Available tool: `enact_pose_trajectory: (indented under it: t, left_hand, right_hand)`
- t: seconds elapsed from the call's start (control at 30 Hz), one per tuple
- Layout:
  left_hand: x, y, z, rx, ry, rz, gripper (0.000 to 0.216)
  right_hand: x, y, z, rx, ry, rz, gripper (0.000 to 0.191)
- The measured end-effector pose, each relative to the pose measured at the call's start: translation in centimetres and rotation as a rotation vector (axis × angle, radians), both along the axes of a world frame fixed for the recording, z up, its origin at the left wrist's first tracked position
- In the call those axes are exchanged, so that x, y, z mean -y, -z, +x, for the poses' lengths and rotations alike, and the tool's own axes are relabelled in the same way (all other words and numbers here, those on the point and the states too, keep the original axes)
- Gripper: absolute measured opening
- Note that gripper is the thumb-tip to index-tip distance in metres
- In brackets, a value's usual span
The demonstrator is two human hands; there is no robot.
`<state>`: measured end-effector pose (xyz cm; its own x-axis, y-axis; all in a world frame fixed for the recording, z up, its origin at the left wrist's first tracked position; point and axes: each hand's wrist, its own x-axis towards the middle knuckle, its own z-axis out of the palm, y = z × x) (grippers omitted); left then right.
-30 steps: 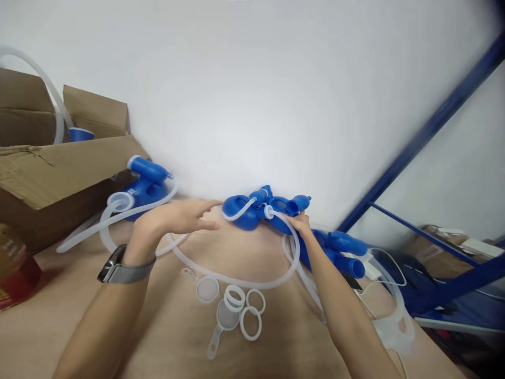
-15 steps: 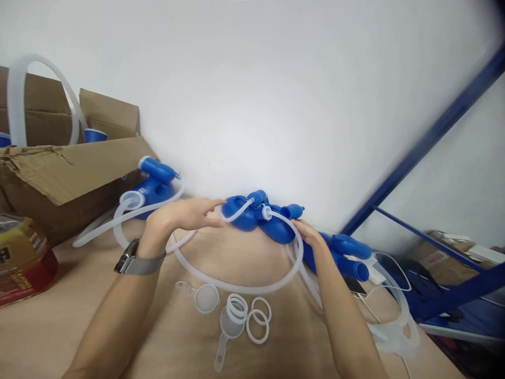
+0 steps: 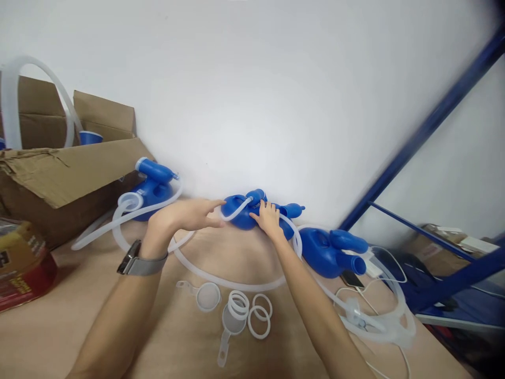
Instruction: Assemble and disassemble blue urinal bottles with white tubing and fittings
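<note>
My left hand [image 3: 193, 213] has its thumb and fingers apart. Its fingertips are by the left side of a blue bottle with a handle [image 3: 242, 217], which lies against the wall. A smaller blue cup-shaped part [image 3: 258, 196] with a clear tube [image 3: 237, 211] rests on that bottle. My right hand [image 3: 269, 217] curls over the mouth of a second blue bottle [image 3: 286, 229], around its white tube cap, which the hand now hides. From there a long translucent hose [image 3: 236, 285] loops across the table towards my left wrist.
White rings [image 3: 259, 322] and mesh strainers [image 3: 208, 297] lie in front on the table. Another blue bottle with hose [image 3: 152, 192] stands left by a cardboard box [image 3: 79, 168]. At right are a blue jug [image 3: 321, 251], cables, a phone [image 3: 352, 280] and a blue metal frame [image 3: 426, 131].
My right hand has moved left from the hose's right side onto the capped mouth of the second bottle. My left hand stays where it was beside the first bottle.
</note>
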<state>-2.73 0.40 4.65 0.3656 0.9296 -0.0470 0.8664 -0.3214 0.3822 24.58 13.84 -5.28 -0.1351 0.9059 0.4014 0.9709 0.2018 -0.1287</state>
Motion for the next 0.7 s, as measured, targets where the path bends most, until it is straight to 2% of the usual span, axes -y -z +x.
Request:
enact_pose_trajectory:
  t: [0.1,0.2,0.37,0.47,0.57,0.7]
  left_hand:
    - [-0.8,0.5,-0.2,0.013,0.020,0.013,0.085]
    - [-2.7,1.8,0.6,0.122,0.055,0.081,0.078]
    - [-6.8,5.4,4.2,0.317,0.015,0.208,0.047]
    - [-8.8,7.5,6.1,0.459,-0.081,0.216,0.042]
    - [-10.0,8.8,6.9,0.649,-0.174,0.132,0.047]
    - [-10.5,9.5,6.8,0.900,-0.185,-0.089,0.042]
  right_hand:
    - [0.2,-0.4,-0.2,0.075,-0.013,0.003,0.050]
    - [1.9,-0.6,-0.3,0.121,-0.032,0.015,0.043]
    - [5.3,-0.2,-1.0,0.152,-0.055,0.040,0.045]
    - [6.3,-0.1,-1.1,0.146,-0.061,0.040,0.045]
    - [6.7,-0.1,-0.9,0.120,-0.060,0.031,0.045]
    - [6.7,0.0,-0.9,0.062,-0.047,0.008,0.048]
